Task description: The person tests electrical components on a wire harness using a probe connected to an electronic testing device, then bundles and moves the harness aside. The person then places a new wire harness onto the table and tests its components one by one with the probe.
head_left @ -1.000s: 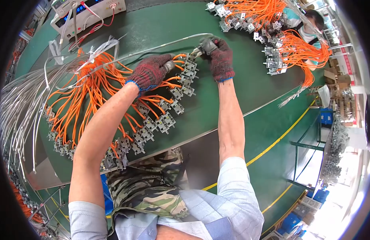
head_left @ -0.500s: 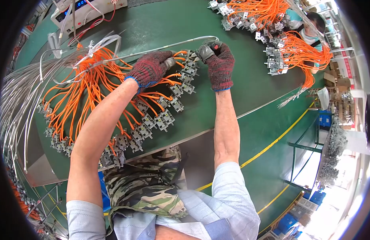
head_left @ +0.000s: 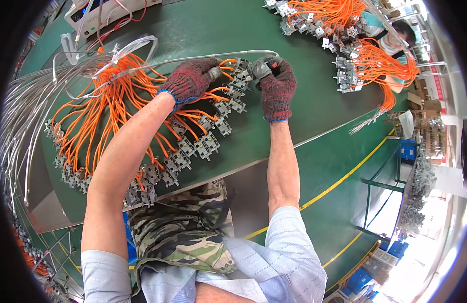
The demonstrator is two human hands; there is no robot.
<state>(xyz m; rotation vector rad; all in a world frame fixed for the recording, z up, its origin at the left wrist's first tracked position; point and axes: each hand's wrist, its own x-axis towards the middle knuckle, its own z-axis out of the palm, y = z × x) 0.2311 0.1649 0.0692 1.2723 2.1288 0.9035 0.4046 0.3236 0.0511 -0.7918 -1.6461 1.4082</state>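
My left hand point(head_left: 192, 81), in a dark red and grey knitted glove, lies closed over the orange cables point(head_left: 112, 121), close to their grey connectors point(head_left: 238, 81). What sits under its fingers is partly hidden. To the right, my right hand point(head_left: 277, 88) wears a matching glove and pinches the end of a grey lead point(head_left: 208, 54), beside the uppermost connectors. Its grip covers the lead's tip, so contact with a connector cannot be made out. The orange cables fan out across the green table, with connectors along their near ends.
A white instrument point(head_left: 104, 17) with wires stands at the back left. Bare silvery wires point(head_left: 29, 116) hang over the left edge. More orange cable bundles point(head_left: 380, 65) lie at the right, near another person point(head_left: 397, 38). A yellow floor line point(head_left: 339, 179) runs beyond the table edge point(head_left: 253, 164).
My right hand has shifted slightly downward, still pinching the grey lead. My left hand stays closed at nearly the same spot among the orange cables.
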